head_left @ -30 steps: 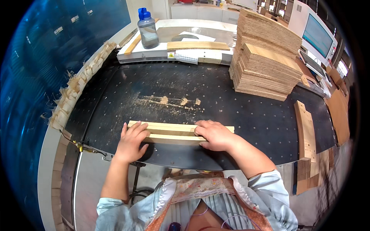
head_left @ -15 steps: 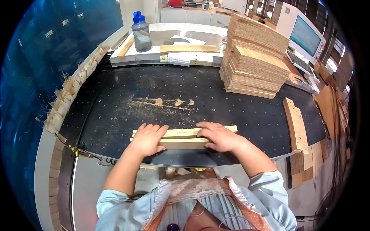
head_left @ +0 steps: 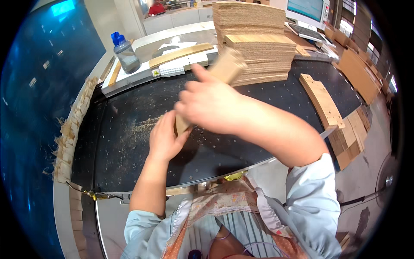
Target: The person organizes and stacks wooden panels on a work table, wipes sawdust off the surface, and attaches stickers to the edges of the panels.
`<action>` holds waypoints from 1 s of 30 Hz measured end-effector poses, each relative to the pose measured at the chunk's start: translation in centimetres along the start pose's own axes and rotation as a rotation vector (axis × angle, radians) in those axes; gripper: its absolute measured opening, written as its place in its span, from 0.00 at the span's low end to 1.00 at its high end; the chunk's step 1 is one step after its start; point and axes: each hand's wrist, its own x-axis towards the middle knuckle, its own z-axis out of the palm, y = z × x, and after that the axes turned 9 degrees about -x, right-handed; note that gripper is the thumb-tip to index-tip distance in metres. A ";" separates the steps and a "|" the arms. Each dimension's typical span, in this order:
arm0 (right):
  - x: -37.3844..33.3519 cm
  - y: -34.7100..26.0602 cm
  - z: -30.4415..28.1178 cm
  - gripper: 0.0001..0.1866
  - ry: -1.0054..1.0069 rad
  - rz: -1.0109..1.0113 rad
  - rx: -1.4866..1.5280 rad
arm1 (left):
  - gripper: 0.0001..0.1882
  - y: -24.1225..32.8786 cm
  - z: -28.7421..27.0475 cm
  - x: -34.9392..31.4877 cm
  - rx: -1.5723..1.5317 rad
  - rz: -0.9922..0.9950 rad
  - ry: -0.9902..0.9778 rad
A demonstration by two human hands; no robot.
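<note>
A bundle of pale wooden strips [head_left: 229, 69] is raised off the black table and slants away from me to the right. Its far end is blurred, so I cannot count the pieces. My left hand [head_left: 165, 137] is closed round the near, lower end, thumb on the right side. Across the middle of the bundle lies my right hand [head_left: 211, 103], back uppermost, fingers curled over the left side and thumb sticking out. Its palm hides that stretch of wood.
Sawdust [head_left: 146, 126] is scattered over the black table [head_left: 129, 159]. Behind stand a blue-capped bottle [head_left: 126, 54] and a tall stack of boards [head_left: 258, 56]. Perforated wooden pieces [head_left: 321, 101] lie at the right edge. A keyboard [head_left: 306, 32] and monitor [head_left: 306, 8] are farther back.
The strips have been lifted from the table's near edge and turned from lying crosswise to slanting away. My right hand has crossed leftward over them; my view has shifted right.
</note>
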 end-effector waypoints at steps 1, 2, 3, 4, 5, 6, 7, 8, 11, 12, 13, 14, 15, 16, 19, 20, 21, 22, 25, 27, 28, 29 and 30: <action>1.3 -0.3 -1.1 0.04 0.043 -0.067 -0.072 | 0.24 0.1 0.1 0.2 -0.045 -0.026 0.051; 2.2 -0.3 -2.2 0.07 0.212 -0.080 -0.092 | 0.25 -1.1 0.4 0.6 -0.103 -0.046 0.080; 2.7 -0.2 -3.0 0.09 0.384 -0.096 -0.111 | 0.23 -1.2 0.7 0.5 -0.223 0.121 0.255; 2.7 -0.1 -3.4 0.11 0.514 -0.040 -0.050 | 0.23 -1.2 0.7 0.2 -0.330 0.078 0.307; 2.2 -0.1 -3.7 0.13 0.638 0.021 0.020 | 0.23 -1.2 0.8 -0.6 -0.439 0.027 0.352; 1.8 -0.1 -3.7 0.15 0.766 0.077 0.097 | 0.24 -3.6 1.2 -1.8 -0.768 -0.095 0.388; 0.0 0.8 -3.0 0.23 0.741 0.099 0.252 | 0.27 -4.5 1.2 -2.5 -0.826 -0.095 0.367; -1.8 0.5 -1.2 0.25 0.757 0.284 0.447 | 0.27 -4.2 1.7 -2.4 -0.879 -0.076 0.373; -3.9 -3.8 9.8 0.39 0.492 0.676 0.960 | 0.29 -4.4 3.1 -1.6 -0.950 -0.055 0.395; -3.8 -5.6 13.5 0.41 0.463 0.634 1.121 | 0.30 -4.2 3.3 -1.3 -0.958 -0.058 0.380; -2.8 -7.2 15.7 0.43 0.436 0.566 1.291 | 0.30 -4.1 3.2 -1.1 -0.919 -0.036 0.392; -1.6 -8.5 14.8 0.43 0.471 0.599 1.444 | 0.31 -4.1 3.0 -1.3 -0.881 -0.019 0.418; -0.8 -9.2 13.6 0.43 0.505 0.637 1.595 | 0.31 -4.0 3.0 -1.3 -0.846 0.001 0.439; -0.5 -9.0 13.2 0.42 0.488 0.608 1.616 | 0.32 -2.4 2.3 -0.8 -0.905 0.011 0.445; -0.2 -8.3 10.6 0.41 0.455 0.514 1.585 | 0.36 -1.0 0.5 -1.2 -0.985 -0.033 0.466; -0.4 -8.1 10.5 0.40 0.390 0.534 1.568 | 0.36 -1.8 0.5 -1.8 -0.956 -0.112 0.441; -0.5 -8.7 11.2 0.41 0.368 0.567 1.555 | 0.37 -3.0 0.8 -2.7 -0.927 -0.191 0.415; -0.5 -8.9 11.5 0.41 0.417 0.557 1.573 | 0.36 -3.7 1.2 -3.2 -0.824 -0.191 0.377; -0.5 -8.9 11.7 0.43 0.464 0.585 1.616 | 0.33 -4.3 3.4 -4.2 -0.856 -0.156 0.363; -0.8 -8.7 11.6 0.43 0.375 0.639 1.557 | 0.31 -4.6 3.2 -4.0 -0.773 -0.118 0.332; -1.4 -8.1 11.8 0.43 0.294 0.670 1.468 | 0.30 -4.2 2.8 -3.3 -0.745 -0.089 0.308; -1.6 -7.3 11.0 0.43 0.209 0.688 1.383 | 0.30 -3.9 2.0 -2.8 -0.711 -0.063 0.296; -2.5 -6.1 9.6 0.42 0.037 0.690 1.180 | 0.27 -3.7 1.0 -2.1 -0.698 -0.120 0.304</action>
